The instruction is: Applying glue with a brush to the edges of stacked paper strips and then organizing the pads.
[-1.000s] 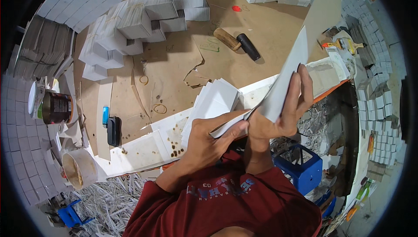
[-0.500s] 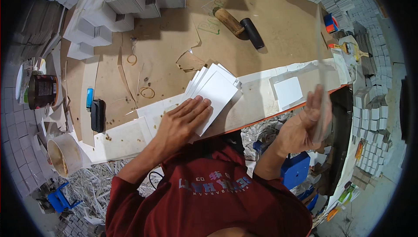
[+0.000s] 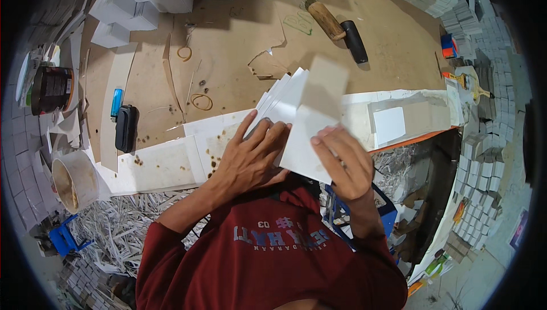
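Observation:
A fanned stack of white cards (image 3: 278, 94) lies at the near edge of the table, just in front of me. My left hand (image 3: 250, 149) presses on its left side, fingers bent and thumb tucked low by the edge. To the right, my right hand (image 3: 345, 162) is closed on a pale card (image 3: 325, 79), whose upper end is beige and blurred. That card slants over the stack; whether it touches the stack I cannot tell. Below it, between my hands, shows a white card face (image 3: 302, 153). The right thumb is hidden.
Farther back lies a black-headed mallet (image 3: 336, 31). A small white card (image 3: 389, 127) rests by the right table edge, near a paintbrush (image 3: 470, 86). At left are a black case (image 3: 126, 129), a blue lighter (image 3: 117, 102) and a white tub (image 3: 74, 180). Card stacks (image 3: 137, 16) stand behind.
My right hand has come in from the far right to the stack with the card. The left hand's fingers have bent and shifted to the stack's left side. The whole view has shifted slightly.

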Available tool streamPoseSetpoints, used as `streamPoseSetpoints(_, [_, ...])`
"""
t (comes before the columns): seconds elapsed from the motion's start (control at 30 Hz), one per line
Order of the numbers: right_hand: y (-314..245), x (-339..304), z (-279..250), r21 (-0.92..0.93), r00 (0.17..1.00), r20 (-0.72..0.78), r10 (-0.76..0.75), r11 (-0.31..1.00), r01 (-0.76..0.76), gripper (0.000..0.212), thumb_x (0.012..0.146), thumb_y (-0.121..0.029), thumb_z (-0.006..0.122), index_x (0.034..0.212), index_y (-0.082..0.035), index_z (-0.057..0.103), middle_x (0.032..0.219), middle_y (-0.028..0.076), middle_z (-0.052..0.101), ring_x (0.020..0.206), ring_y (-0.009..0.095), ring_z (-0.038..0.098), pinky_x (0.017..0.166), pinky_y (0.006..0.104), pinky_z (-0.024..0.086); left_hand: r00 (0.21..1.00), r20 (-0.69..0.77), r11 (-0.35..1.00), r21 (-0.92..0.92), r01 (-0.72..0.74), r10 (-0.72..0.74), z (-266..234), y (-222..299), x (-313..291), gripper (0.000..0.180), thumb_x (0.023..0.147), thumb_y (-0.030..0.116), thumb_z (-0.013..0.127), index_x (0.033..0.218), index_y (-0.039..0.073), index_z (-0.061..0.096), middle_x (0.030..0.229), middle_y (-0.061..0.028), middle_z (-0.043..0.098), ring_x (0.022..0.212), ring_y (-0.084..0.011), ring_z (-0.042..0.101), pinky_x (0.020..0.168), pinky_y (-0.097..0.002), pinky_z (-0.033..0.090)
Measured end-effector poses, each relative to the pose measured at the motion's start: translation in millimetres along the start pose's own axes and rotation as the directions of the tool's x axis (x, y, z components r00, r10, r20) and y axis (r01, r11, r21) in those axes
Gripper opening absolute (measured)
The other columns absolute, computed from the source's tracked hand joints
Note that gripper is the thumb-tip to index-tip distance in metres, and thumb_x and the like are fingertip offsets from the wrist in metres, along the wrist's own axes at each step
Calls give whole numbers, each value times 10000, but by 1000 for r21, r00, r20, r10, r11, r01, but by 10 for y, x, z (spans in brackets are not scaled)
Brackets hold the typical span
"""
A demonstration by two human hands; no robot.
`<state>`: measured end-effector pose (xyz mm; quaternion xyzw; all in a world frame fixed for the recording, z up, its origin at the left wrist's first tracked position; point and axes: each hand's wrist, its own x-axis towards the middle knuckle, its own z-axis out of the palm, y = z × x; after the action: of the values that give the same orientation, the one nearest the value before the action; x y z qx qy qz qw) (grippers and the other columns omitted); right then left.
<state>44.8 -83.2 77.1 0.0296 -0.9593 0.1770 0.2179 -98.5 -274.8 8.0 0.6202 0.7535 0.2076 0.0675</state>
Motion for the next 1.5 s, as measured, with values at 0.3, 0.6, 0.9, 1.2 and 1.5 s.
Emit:
streamPoseSetpoints(0.3, [140, 178, 286, 847, 534, 134, 835, 184, -498, 758, 950, -18, 705, 1560, 22, 256, 1166, 223, 679, 1007, 214, 714, 698, 287, 617, 948, -315, 997, -55, -55, 35, 336, -104, -286, 762, 775, 564, 773, 1384, 159, 558, 1293, -140, 528, 1371, -324, 431, 1206, -550, 241])
streamPoseSetpoints(0.6, [399, 117, 619, 802, 483, 326, 813, 33, -597, 620, 925, -84, 773, 1405, 0, 389, 1074, 186, 695, 871, 172, 715, 620, 267, 593, 996, -48, 992, 106, -70, 76, 167, -5, -125, 830, 831, 550, 745, 1541, 207, 482, 1653, -111, 372, 1549, -258, 312, 1255, -578, 58])
streamPoseSetpoints(0.9, [679, -354, -45, -187, 685, -235, 690, 659, -728, 740, 742, -265, 849, 1368, -27, 534, 1328, 188, 528, 1275, 406, 460, 1098, 534, 362, 990, 128, 998, -41, -48, 53, -108, 57, 67, 793, 804, 408, 770, 1489, 96, 521, 1585, -216, 429, 1474, -356, 413, 1233, -503, 296])
streamPoseSetpoints(1.2, [946, -1074, -114, -270, 686, -280, 672, 631, -728, 640, 786, -261, 747, 1362, -34, 584, 1502, 158, 507, 1421, 416, 406, 1183, 540, 265, 995, 82, 998, -35, -57, 60, -11, 59, 273, 647, 848, 466, 736, 1291, 5, 638, 1584, -166, 455, 1490, -338, 399, 1237, -495, 274])
streamPoseSetpoints(1.5, [719, -550, -669, 285, 110, -879, 464, 696, -659, 240, 1040, -84, 611, 1150, 110, 699, 1131, 195, 718, 980, 232, 708, 842, 369, 650, 990, 135, 999, -20, -45, 47, -103, 86, 239, 872, 866, 505, 703, 1520, -9, 442, 1618, -198, 393, 1520, -345, 349, 1248, -470, 264])
